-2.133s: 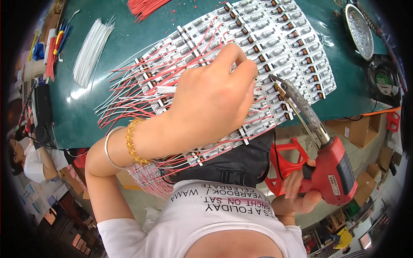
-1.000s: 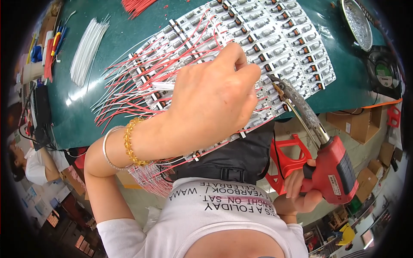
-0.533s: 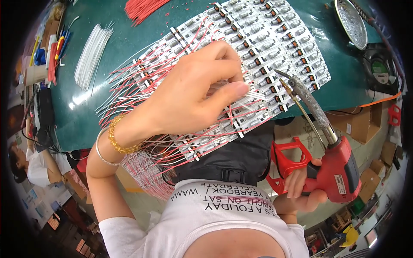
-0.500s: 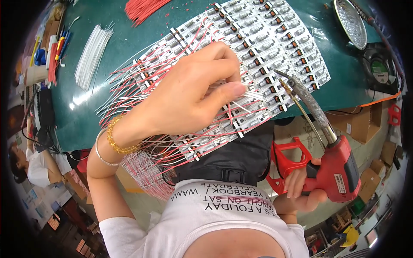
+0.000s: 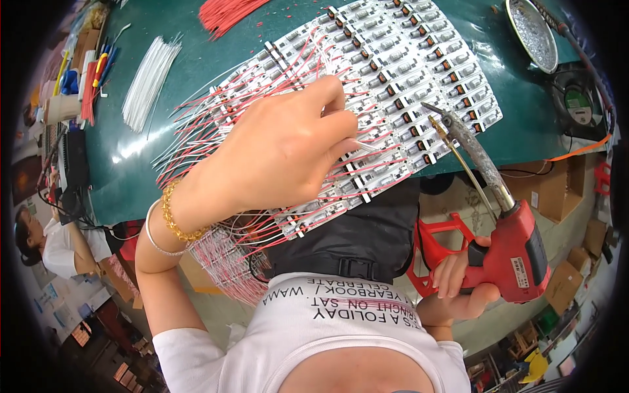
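Green bench mat (image 5: 196, 72) carries the circuit-board panel (image 5: 393, 72) by its near edge, left hand (image 5: 282, 157) pinching a white wire (image 5: 364, 145) there, right hand (image 5: 458, 288) clenching the red soldering gun (image 5: 504, 229), whose hot tip risks scorching fingers.

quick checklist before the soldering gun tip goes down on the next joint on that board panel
1. Left hand steadying the panel of small circuit boards: ok, it rests on the red and white wires.
2. White wire pinched in the left fingertips: ok.
3. Right hand grip on the red soldering gun: ok, fingers wrapped round the handle.
4. Gun tip near the panel edge: ok, whether it touches cannot tell.
5. Tip hot or tinned: cannot tell.
6. Left fingers apart from the tip: ok.
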A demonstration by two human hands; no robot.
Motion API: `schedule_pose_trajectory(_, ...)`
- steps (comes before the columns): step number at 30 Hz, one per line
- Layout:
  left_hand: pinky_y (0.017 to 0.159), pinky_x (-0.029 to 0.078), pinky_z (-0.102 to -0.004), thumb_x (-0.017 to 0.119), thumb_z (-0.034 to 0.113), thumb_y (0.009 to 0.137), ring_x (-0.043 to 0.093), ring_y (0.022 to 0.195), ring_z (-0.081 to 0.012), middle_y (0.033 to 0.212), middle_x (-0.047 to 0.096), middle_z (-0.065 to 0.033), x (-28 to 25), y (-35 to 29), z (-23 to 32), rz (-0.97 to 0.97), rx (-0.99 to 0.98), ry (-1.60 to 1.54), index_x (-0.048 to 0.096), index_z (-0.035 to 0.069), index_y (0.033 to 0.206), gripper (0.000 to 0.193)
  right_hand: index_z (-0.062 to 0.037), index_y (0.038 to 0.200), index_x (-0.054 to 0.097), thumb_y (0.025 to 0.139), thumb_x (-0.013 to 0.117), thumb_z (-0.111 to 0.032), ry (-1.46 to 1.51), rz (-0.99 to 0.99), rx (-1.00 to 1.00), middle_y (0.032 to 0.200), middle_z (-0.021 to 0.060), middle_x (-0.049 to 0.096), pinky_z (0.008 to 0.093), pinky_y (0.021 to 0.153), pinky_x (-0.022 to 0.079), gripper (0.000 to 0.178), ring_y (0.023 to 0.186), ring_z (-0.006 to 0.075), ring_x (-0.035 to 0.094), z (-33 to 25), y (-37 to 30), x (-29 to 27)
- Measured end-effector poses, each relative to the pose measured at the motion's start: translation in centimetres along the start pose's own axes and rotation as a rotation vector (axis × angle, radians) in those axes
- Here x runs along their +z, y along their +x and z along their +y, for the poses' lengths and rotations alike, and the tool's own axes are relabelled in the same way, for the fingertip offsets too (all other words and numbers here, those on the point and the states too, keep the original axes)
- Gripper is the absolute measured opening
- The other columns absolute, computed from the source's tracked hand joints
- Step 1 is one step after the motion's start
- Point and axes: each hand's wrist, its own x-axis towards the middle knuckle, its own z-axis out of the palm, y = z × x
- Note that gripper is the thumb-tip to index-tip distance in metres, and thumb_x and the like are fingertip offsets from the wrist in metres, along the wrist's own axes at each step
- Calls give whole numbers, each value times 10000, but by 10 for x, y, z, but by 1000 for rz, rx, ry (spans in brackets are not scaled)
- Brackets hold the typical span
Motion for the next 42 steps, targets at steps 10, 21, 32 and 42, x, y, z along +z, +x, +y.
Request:
schedule_pose_trajectory(10, 579, 450, -378, 655, 72, 767, 554, 701, -294, 903, 508, -107, -3, -9, 2, 9, 20, 200, 519, 26, 776, 144, 91, 1266, 328, 869, 496, -587, -15, 32, -20, 491, -17, 422, 234, 377, 374, 804, 349, 98, 400, 0, -1, 2)
schedule_pose_trajectory(21, 595, 459, -379, 643, 37, 757, 558, 717, -299, 978, 519, -109, -1, -17, -1, 8, 48, 233, 495, 5, 747, 152, 96, 1263, 326, 880, 489, -573, 8, 3, -32, 491, -14, 414, 236, 377, 371, 788, 348, 100, 392, 2, -1, 0)
schedule_pose_trajectory(32, 640, 460, -377, 627, 28, 769, 552, 754, -310, 1006, 520, -128, -9, -24, -1, -86, 19, 115, 499, -3, 752, 133, 90, 1277, 321, 884, 486, -569, 15, -8, -43, 492, -20, 399, 233, 378, 368, 785, 357, 94, 390, 4, -1, -3)
schedule_pose_trajectory(42, 682, 437, -229, 469, 68, 952, 536, 752, -117, 882, 615, -111, -44, -47, 2, 850, -107, -98, 541, -7, 806, 180, 94, 1280, 311, 876, 502, -562, 45, 18, -50, 498, -4, 408, 237, 380, 374, 794, 356, 102, 391, 3, -1, -2)
